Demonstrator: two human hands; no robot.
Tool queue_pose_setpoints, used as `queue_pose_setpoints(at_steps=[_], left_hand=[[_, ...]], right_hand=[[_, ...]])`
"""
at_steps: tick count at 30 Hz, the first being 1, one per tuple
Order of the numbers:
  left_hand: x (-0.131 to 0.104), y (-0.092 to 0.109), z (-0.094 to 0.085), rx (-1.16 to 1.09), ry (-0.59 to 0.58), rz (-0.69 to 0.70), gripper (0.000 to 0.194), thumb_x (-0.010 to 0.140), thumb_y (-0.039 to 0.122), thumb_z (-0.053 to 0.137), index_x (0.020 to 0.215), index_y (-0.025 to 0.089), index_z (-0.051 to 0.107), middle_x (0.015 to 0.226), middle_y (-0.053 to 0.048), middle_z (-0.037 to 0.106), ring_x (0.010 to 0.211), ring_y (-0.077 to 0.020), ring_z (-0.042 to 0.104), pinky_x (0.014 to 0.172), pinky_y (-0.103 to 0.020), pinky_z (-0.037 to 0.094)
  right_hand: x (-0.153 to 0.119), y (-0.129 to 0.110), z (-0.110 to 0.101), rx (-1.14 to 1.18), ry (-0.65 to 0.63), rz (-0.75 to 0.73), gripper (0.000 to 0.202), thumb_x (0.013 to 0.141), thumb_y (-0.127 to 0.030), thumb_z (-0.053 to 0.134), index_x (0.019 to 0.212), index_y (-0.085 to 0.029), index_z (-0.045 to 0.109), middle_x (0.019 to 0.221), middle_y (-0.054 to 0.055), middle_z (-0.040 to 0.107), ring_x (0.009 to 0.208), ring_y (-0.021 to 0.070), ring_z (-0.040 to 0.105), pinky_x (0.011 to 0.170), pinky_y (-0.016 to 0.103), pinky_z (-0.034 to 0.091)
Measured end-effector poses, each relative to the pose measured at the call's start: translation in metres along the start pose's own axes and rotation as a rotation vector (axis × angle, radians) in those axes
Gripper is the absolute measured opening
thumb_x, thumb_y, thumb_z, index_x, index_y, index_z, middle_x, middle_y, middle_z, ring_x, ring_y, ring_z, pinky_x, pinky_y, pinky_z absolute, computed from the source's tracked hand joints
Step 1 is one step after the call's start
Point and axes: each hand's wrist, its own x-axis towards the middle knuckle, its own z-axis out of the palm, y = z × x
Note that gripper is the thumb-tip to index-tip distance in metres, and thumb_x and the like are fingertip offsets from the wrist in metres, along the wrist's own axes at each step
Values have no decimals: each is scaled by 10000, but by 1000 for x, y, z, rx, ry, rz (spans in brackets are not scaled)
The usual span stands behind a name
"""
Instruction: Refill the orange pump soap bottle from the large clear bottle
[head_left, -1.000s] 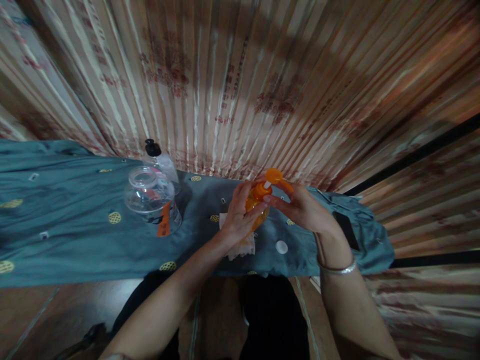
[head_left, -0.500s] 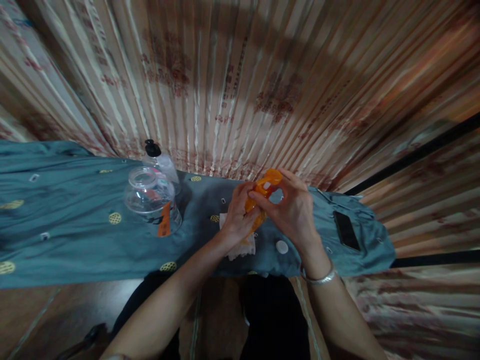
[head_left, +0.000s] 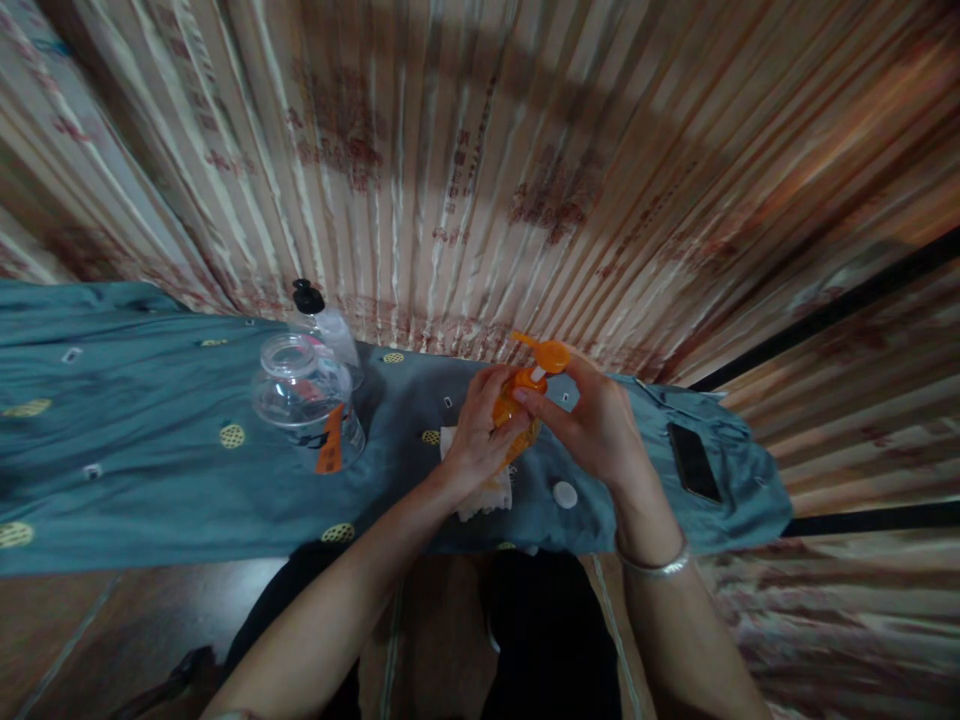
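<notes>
An orange pump bottle [head_left: 519,408] is tilted between my hands above the table. My left hand [head_left: 480,420] is closed around its body from the left, and the lower part of the bottle is partly hidden by my fingers. On the other side, my right hand [head_left: 592,410] grips the orange pump head [head_left: 551,356] and collar, thumb in front and fingers behind. The nozzle points to the left, and a pale stem shows below the head. Beneath the bottle lies a white packet or paper [head_left: 491,496]. To its right rests a round white cap [head_left: 565,494].
A clear plastic jar [head_left: 296,400] with an orange label stands at the left. Behind it is a clear pump bottle with a black top [head_left: 307,297]. A black phone [head_left: 694,461] lies at the right on the teal tablecloth [head_left: 165,450]. A pleated curtain [head_left: 465,200] hangs behind.
The pump head has turned, so its nozzle now points left and shows clear of my fingers. My right hand has shifted slightly right and down; my left hand keeps its hold.
</notes>
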Motion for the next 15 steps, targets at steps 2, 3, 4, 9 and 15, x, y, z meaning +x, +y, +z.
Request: queue_pose_setpoints(at_steps=[2,3,4,9,15], left_hand=[[0,-2,0,2,-2,1,398,1039,498,788,1362,281,704,1402,-125,728,1333,-339,711,1211,-569,571],[0,-2,-1,3,-3,1,399,1036,499,790,1358,280,702,1400,-124,731,1330,-337,712,1210,-567,572],[0,-2,-1,6,-4,0,406,1034,504,790,1358,278,699,1403,-125,731,1330,-336,712,1209,-565,573],[0,4,-3,14,-11,-9,424,1055,535,756,1378,268,695,1426,-133,728,1363,-337,701,1227,-553,564],[0,3,-2,12,-12,-8,389,1036,438,770,1375,270,680,1417,-128,724,1349,-343,710,1216,-572,572]], right_hand=[[-1,-1,2,-42,44,15,421,925,-608,925,1174,-279,836,1314,123,861,1434,419,738,1259,626,570],[-1,-1,1,-40,45,12,457,913,-620,934,1199,-278,834,1329,125,858,1438,421,736,1261,626,567],[-2,0,1,-19,27,3,497,916,-634,928,1248,-277,830,1351,125,855,1431,416,741,1258,616,571],[-4,5,-2,161,-125,-42,475,1039,-661,768,1338,-298,836,1360,94,870,1321,353,805,1209,528,609],[-5,0,7,4,56,70,478,907,-650,907,1180,-262,848,1317,129,872,1350,407,784,1214,602,601]])
